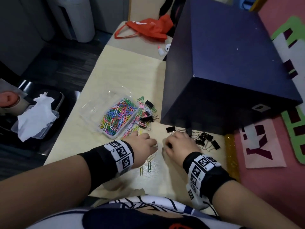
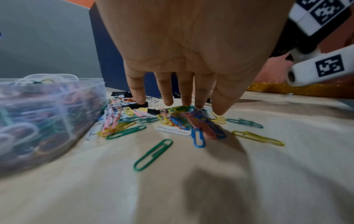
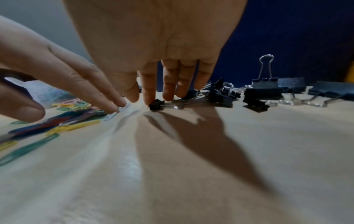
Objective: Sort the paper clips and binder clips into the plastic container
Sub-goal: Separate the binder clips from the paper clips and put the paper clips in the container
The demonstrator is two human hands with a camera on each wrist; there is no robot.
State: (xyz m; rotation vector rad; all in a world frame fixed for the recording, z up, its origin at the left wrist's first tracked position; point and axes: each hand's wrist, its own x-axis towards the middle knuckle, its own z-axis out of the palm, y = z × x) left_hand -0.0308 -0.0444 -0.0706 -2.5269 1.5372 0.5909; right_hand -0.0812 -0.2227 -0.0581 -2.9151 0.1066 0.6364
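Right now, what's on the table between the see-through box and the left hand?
Loose coloured paper clips and a small black binder clip lie between the plastic container and the left hand. The left wrist view shows them best.

One plastic container held too many coloured paper clips to count. Roughly nine black binder clips lay on one table, beside one navy box.

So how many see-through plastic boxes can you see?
2. One clear plastic box sits on the pale table, holding colourful paper clips; a second plastic box, with crumpled white tissue on it, lies beyond the table's left edge. The big dark blue box may hide more.
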